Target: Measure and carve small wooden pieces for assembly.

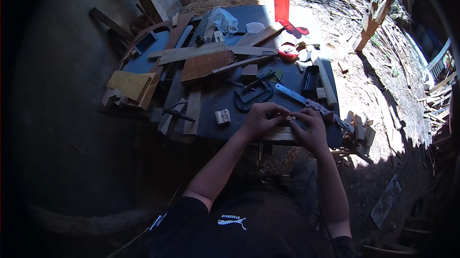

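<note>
On the left side of the desk (206,126), a yellow sheet (128,84) lies over some pieces of wood, and behind it there is a dark device with a screen (145,42). Next to the right, a brown board (206,66) lies under a long pale plank (191,53), and a clear plastic bag (224,20) is farther back. Near the front, a small wooden block (223,117) stands alone, and to the right of it, farther back, a black clamp (254,95) lies on the desk.

At the front edge, the left hand (263,121) and the right hand (312,127) come together. The fingers of both hands are bent and closed on a small piece of wood (290,118), which is between their tips, just above a pale wooden strip (280,136); the hands hide a part of it.

Behind the hands, a red bottle (281,1) stands upright at the far edge. A metal ruler (290,93) lies slantwise near the right hand, and farther right there are a black case (310,79) and a long wooden stick (324,79).
</note>
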`<act>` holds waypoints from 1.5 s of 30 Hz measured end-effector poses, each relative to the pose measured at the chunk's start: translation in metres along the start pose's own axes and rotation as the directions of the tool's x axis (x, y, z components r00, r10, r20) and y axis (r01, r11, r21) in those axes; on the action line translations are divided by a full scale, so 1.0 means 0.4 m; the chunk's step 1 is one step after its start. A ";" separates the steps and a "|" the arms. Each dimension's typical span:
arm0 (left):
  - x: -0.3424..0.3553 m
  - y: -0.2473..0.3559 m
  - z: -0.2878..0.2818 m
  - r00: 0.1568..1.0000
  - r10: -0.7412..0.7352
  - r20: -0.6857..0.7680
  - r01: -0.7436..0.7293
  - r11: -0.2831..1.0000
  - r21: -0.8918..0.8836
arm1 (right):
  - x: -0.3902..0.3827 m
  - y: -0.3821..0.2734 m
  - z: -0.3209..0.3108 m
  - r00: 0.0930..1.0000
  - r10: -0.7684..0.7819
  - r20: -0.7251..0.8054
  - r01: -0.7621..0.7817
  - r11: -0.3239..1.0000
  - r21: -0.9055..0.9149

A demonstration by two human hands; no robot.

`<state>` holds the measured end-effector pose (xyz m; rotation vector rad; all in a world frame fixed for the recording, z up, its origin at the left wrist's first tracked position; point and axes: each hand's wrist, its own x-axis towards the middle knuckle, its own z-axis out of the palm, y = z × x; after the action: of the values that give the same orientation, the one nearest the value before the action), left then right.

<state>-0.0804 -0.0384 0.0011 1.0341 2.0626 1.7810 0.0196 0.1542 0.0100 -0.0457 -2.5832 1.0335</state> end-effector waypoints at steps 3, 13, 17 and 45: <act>0.004 0.013 -0.002 1.000 0.030 -0.009 -0.029 0.996 0.080 | 0.005 -0.003 -0.005 1.000 -0.011 0.015 0.010 1.000 0.029; -0.004 0.021 0.012 0.999 0.039 0.005 -0.039 0.995 0.088 | -0.021 0.003 -0.005 1.000 -0.027 -0.006 0.026 0.998 -0.057; -0.003 0.021 0.009 0.998 0.055 -0.026 -0.051 0.992 0.119 | -0.017 0.005 0.001 0.998 -0.061 -0.025 0.059 0.995 -0.079; 0.020 0.025 0.022 0.996 -0.089 0.012 0.087 0.992 0.093 | 0.277 0.230 -0.247 0.811 0.580 0.080 -0.584 0.789 0.190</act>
<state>-0.0776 -0.0263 0.0106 0.9621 2.1637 1.6440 -0.0599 0.3045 0.0488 -0.8362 -2.5059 1.5076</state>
